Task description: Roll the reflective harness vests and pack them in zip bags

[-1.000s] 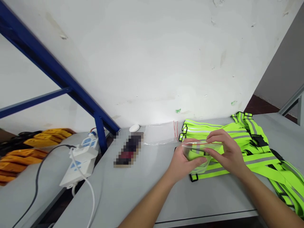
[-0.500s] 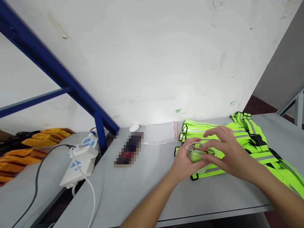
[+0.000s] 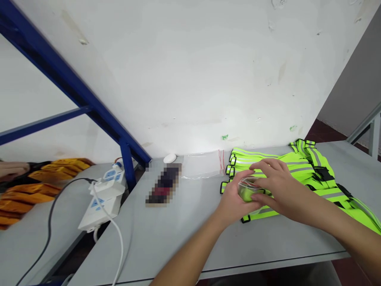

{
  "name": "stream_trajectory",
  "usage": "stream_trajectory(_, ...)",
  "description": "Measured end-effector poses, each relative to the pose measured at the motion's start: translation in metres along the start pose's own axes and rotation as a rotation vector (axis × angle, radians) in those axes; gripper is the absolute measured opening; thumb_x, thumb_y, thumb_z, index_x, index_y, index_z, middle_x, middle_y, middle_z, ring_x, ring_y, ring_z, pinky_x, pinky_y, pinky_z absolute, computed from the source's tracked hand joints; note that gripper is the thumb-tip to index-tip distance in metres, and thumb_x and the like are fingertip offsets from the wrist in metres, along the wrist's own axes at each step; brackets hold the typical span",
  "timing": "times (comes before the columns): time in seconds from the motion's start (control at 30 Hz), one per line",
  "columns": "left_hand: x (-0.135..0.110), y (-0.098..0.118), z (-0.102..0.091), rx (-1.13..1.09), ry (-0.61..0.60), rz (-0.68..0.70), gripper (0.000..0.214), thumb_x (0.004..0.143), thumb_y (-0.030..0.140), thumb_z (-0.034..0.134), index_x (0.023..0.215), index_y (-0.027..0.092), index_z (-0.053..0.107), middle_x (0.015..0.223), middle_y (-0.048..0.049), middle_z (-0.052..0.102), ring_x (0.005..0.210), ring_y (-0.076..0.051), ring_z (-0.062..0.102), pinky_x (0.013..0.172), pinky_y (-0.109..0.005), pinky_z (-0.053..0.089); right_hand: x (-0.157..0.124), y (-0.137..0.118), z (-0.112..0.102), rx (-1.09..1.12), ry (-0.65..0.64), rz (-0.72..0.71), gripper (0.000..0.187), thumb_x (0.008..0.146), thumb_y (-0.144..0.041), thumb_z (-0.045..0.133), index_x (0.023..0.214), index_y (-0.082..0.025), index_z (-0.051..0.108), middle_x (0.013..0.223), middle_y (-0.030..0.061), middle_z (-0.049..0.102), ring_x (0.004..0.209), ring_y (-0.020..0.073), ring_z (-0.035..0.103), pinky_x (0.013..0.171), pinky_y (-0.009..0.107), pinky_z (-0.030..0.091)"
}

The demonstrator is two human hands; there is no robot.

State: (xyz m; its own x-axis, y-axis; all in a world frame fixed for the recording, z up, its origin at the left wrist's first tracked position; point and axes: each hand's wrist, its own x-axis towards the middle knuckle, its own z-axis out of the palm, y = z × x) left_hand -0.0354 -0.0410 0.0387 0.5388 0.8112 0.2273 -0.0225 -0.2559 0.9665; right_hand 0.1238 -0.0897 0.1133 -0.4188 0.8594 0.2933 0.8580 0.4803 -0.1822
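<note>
Between my hands is a clear zip bag [image 3: 246, 194] with something neon yellow-green inside, its red-lined opening facing up. My left hand [image 3: 233, 202] wraps round the bag's left side, with the thumb along the front. My right hand [image 3: 275, 182] grips the bag's right side, its fingers curled over the top and its thumb low on the front. The fingers partly hide the bag and its contents. Behind and to the right lie neon yellow reflective straps [image 3: 300, 171] with grey stripes and black buckles.
A flat clear zip bag [image 3: 201, 165] lies by the wall beside a white oval object [image 3: 170, 158] and a blurred-out item [image 3: 165, 184]. Power strips [image 3: 102, 202] with cables stand left of the blue frame [image 3: 126, 159]. Orange bundles [image 3: 26, 198] and another person's hand [image 3: 12, 170] are far left.
My right fingers have drawn in closer over the top of the bag. Another person's hand has come into view at the far left. The view has shifted slightly.
</note>
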Motion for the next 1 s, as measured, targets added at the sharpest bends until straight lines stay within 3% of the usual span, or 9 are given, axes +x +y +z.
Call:
stream_trajectory(0.13, 0.000, 0.002, 0.000, 0.013, 0.000, -0.007, 0.067, 0.061, 0.023, 0.081, 0.120, 0.026, 0.051, 0.105, -0.0047, 0.068, 0.096, -0.023, 0.065, 0.087, -0.037, 0.049, 0.004, -0.003, -0.001, -0.010, -0.057, -0.003, 0.019, 0.088, -0.025, 0.059, 0.073, -0.023, 0.070, 0.106, 0.0107, 0.062, 0.113, 0.0328, 0.049, 0.094, 0.059, 0.038)
stream_trajectory(0.23, 0.000, 0.003, 0.000, 0.000, 0.006, -0.055, 0.064, 0.062, 0.025, 0.081, 0.119, 0.025, 0.052, 0.101, -0.0041, 0.069, 0.092, -0.023, 0.065, 0.082, -0.036, 0.050, 0.005, -0.003, -0.002, -0.004, -0.040, -0.012, 0.011, 0.087, -0.027, 0.061, 0.085, -0.026, 0.072, 0.110, 0.0101, 0.063, 0.115, 0.0328, 0.050, 0.096, 0.060, 0.037)
stream_trajectory(0.33, 0.002, 0.005, 0.000, -0.018, 0.051, -0.112, 0.060, 0.062, 0.031, 0.083, 0.115, 0.025, 0.054, 0.101, -0.0042, 0.068, 0.094, -0.023, 0.064, 0.081, -0.035, 0.050, 0.002, 0.003, -0.003, 0.023, 0.116, 0.036, 0.012, 0.088, -0.032, 0.060, 0.093, -0.027, 0.070, 0.120, 0.0096, 0.062, 0.114, 0.0312, 0.054, 0.098, 0.059, 0.035)
stream_trajectory(0.43, 0.004, 0.007, -0.002, -0.041, 0.101, -0.143, 0.058, 0.061, 0.033, 0.084, 0.111, 0.025, 0.055, 0.105, -0.0040, 0.066, 0.100, -0.023, 0.062, 0.087, -0.036, 0.048, -0.004, 0.014, -0.004, 0.103, 0.255, 0.169, 0.020, 0.084, -0.040, 0.064, 0.097, -0.025, 0.066, 0.114, 0.0096, 0.065, 0.102, 0.0292, 0.061, 0.088, 0.049, 0.045)
stream_trajectory(0.5, 0.005, 0.006, -0.004, -0.053, 0.108, -0.143, 0.062, 0.062, 0.033, 0.085, 0.115, 0.026, 0.054, 0.105, -0.0035, 0.066, 0.102, -0.023, 0.062, 0.089, -0.036, 0.047, -0.007, 0.022, -0.003, 0.197, 0.190, 0.265, 0.028, 0.080, -0.046, 0.067, 0.098, -0.025, 0.066, 0.101, 0.0076, 0.069, 0.087, 0.0267, 0.064, 0.071, 0.039, 0.049)
stream_trajectory(0.63, 0.008, 0.001, -0.008, -0.057, 0.105, -0.133, 0.068, 0.062, 0.034, 0.085, 0.120, 0.026, 0.051, 0.106, -0.0033, 0.067, 0.102, -0.022, 0.062, 0.088, -0.035, 0.048, -0.007, 0.033, 0.001, 0.398, 0.036, 0.353, 0.023, 0.087, -0.044, 0.058, 0.078, -0.025, 0.067, 0.073, 0.0018, 0.068, 0.061, 0.0183, 0.059, 0.050, 0.029, 0.040)
stream_trajectory(0.8, 0.013, -0.001, -0.006, -0.253, 0.072, -0.052, 0.039, 0.080, 0.041, 0.069, 0.111, 0.019, 0.060, 0.112, -0.0080, 0.068, 0.108, -0.023, 0.062, 0.094, -0.036, 0.046, 0.000, 0.036, 0.009, 0.599, 0.105, 0.384, 0.024, 0.085, -0.044, 0.061, 0.074, -0.023, 0.065, 0.075, 0.0005, 0.068, 0.071, 0.0182, 0.060, 0.062, 0.029, 0.045)
stream_trajectory(0.9, 0.015, 0.000, -0.005, -0.270, 0.040, -0.040, 0.037, 0.081, 0.039, 0.069, 0.111, 0.019, 0.062, 0.115, -0.0084, 0.068, 0.111, -0.023, 0.061, 0.097, -0.036, 0.045, 0.004, 0.037, 0.014, 0.689, 0.095, 0.409, 0.023, 0.083, -0.045, 0.063, 0.077, -0.023, 0.067, 0.076, -0.0003, 0.067, 0.072, 0.0176, 0.060, 0.064, 0.028, 0.045)
stream_trajectory(1.0, 0.014, -0.001, -0.006, -0.241, 0.109, -0.060, 0.034, 0.077, 0.038, 0.073, 0.102, 0.018, 0.062, 0.106, -0.0069, 0.070, 0.103, -0.022, 0.064, 0.090, -0.033, 0.048, 0.008, 0.037, 0.016, 0.709, 0.117, 0.398, 0.021, 0.082, -0.042, 0.065, 0.074, -0.022, 0.066, 0.072, -0.0005, 0.066, 0.068, 0.0165, 0.059, 0.063, 0.027, 0.045)
